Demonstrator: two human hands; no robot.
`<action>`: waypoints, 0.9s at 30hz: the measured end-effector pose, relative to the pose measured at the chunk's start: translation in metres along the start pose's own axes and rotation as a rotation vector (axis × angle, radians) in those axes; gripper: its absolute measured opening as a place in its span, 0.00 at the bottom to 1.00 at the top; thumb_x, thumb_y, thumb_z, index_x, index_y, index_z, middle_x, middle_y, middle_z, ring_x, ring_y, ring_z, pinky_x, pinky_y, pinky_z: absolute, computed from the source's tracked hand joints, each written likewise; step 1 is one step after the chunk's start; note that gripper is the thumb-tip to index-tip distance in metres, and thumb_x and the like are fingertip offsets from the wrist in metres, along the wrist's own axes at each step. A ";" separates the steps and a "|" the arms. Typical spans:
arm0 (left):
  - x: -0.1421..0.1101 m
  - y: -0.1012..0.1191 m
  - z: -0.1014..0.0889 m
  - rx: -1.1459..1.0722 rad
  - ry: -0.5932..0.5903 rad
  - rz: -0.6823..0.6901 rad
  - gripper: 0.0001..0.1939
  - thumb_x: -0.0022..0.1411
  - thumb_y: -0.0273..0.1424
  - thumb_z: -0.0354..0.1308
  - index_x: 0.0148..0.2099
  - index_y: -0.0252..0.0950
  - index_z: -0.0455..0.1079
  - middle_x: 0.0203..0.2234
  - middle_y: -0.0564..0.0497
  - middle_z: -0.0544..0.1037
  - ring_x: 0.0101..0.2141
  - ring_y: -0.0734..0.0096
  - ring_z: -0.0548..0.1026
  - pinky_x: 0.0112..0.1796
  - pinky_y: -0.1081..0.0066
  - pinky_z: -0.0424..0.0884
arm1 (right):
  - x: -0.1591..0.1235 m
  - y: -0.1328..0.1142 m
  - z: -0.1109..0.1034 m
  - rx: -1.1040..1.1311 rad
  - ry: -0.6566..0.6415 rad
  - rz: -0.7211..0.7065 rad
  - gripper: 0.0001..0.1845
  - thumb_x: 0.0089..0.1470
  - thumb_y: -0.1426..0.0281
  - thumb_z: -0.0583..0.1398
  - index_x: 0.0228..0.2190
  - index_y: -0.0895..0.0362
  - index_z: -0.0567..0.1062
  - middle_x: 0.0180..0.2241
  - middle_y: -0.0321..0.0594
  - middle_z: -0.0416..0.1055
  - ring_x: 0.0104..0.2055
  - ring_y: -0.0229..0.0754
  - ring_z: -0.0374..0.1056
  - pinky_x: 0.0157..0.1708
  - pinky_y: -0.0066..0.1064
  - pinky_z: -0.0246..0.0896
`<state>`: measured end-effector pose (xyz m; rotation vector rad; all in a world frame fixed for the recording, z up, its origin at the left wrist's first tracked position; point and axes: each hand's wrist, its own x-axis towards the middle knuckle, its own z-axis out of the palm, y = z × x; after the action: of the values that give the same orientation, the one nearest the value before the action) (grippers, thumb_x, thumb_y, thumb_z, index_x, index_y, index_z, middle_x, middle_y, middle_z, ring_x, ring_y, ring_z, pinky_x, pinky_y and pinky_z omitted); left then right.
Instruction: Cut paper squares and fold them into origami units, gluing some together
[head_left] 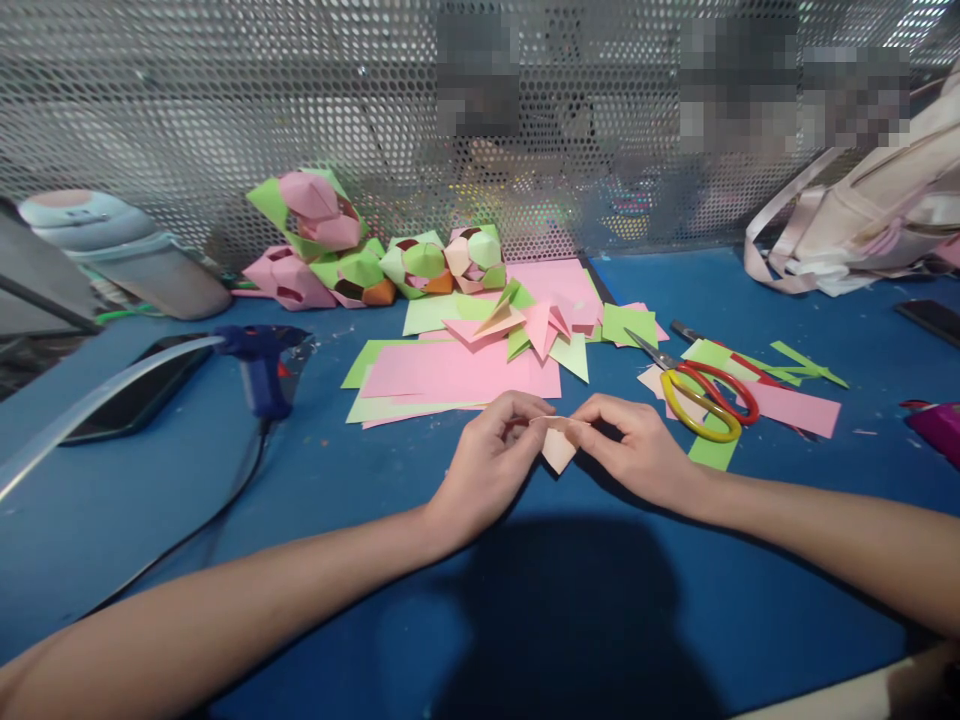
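The folded peach paper [559, 452] is over the middle of the blue tabletop [360, 590], held up between two bare hands, its pointed end aimed at the near edge. From the left, I see a lidded tumbler [142, 265] at the far left corner, and nearer, a flat black device [142, 400] partly under a long translucent glue stick [112, 385]. That stick runs into the back of a blue glue gun [262, 370], whose black cord trails toward the near edge. Next come pink and green folded paper balls [360, 270] by the far edge, one stacked on top, against the perforated metal panel [390, 150]. Pink and green paper sheets [457, 370] spread across the middle, with pointed folded pieces [529, 322] on them. The left hand [487, 455] pinches the peach paper's left side; the right hand [637, 450] pinches its right side, fingers closed narrowly. Farther right, scissors [705, 395] with yellow and red handles lie over paper scraps, a pale bag [862, 210] sits at the far right corner, and a magenta object [937, 430] shows by the right edge.
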<state>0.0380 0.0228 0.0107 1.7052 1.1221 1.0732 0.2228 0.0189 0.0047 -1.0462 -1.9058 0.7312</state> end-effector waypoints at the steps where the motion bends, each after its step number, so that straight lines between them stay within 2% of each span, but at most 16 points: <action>1: 0.000 0.000 0.000 -0.003 -0.003 -0.007 0.06 0.63 0.32 0.55 0.35 0.35 0.68 0.38 0.50 0.75 0.36 0.74 0.73 0.35 0.75 0.68 | 0.000 0.001 0.000 0.001 0.006 -0.011 0.09 0.60 0.68 0.57 0.30 0.56 0.73 0.28 0.35 0.72 0.31 0.36 0.67 0.33 0.29 0.60; 6: 0.002 -0.003 0.000 0.025 -0.087 -0.018 0.07 0.62 0.33 0.56 0.38 0.34 0.71 0.33 0.51 0.76 0.33 0.73 0.73 0.35 0.73 0.68 | -0.001 0.003 0.000 -0.036 0.010 -0.060 0.09 0.60 0.71 0.58 0.29 0.56 0.75 0.30 0.34 0.75 0.32 0.36 0.68 0.38 0.32 0.59; 10: 0.003 -0.003 -0.001 0.010 -0.055 -0.008 0.07 0.63 0.32 0.55 0.35 0.34 0.71 0.33 0.50 0.76 0.35 0.73 0.73 0.36 0.74 0.68 | 0.000 0.002 0.000 0.008 0.017 -0.009 0.05 0.58 0.68 0.60 0.33 0.56 0.76 0.32 0.36 0.75 0.34 0.37 0.69 0.35 0.30 0.61; 14: 0.002 -0.002 0.000 -0.017 -0.056 -0.020 0.06 0.62 0.32 0.56 0.35 0.34 0.70 0.34 0.51 0.76 0.35 0.73 0.73 0.35 0.75 0.68 | 0.000 0.004 0.001 -0.004 0.033 -0.006 0.08 0.59 0.69 0.58 0.29 0.56 0.75 0.29 0.34 0.74 0.32 0.36 0.68 0.35 0.31 0.61; 18: 0.002 -0.002 0.001 0.074 -0.086 -0.053 0.08 0.61 0.34 0.58 0.34 0.34 0.70 0.27 0.53 0.74 0.28 0.76 0.69 0.30 0.75 0.65 | 0.000 0.004 0.001 -0.026 0.021 -0.063 0.07 0.59 0.70 0.58 0.30 0.55 0.75 0.31 0.35 0.75 0.34 0.37 0.69 0.38 0.32 0.60; 20: 0.003 -0.001 0.001 0.081 -0.073 -0.082 0.09 0.61 0.35 0.58 0.33 0.34 0.70 0.26 0.54 0.73 0.27 0.76 0.68 0.29 0.75 0.64 | 0.000 0.003 0.001 -0.013 0.012 -0.047 0.05 0.58 0.69 0.59 0.33 0.55 0.75 0.33 0.36 0.74 0.34 0.37 0.68 0.37 0.31 0.60; 23: 0.004 -0.001 0.001 0.020 -0.039 -0.132 0.10 0.60 0.37 0.58 0.34 0.34 0.69 0.26 0.54 0.73 0.26 0.76 0.68 0.28 0.76 0.64 | 0.001 0.001 0.001 -0.028 0.003 0.006 0.06 0.58 0.68 0.59 0.30 0.57 0.73 0.28 0.35 0.71 0.30 0.35 0.65 0.31 0.29 0.59; 27: 0.004 -0.002 0.001 -0.007 -0.074 -0.151 0.12 0.60 0.39 0.58 0.35 0.34 0.68 0.25 0.55 0.72 0.26 0.76 0.68 0.27 0.76 0.64 | 0.001 0.003 0.001 -0.062 -0.003 0.035 0.09 0.59 0.69 0.58 0.26 0.57 0.71 0.26 0.34 0.70 0.29 0.35 0.64 0.32 0.29 0.58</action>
<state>0.0399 0.0267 0.0097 1.6140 1.1783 0.9125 0.2223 0.0206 0.0023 -1.1205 -1.9277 0.6977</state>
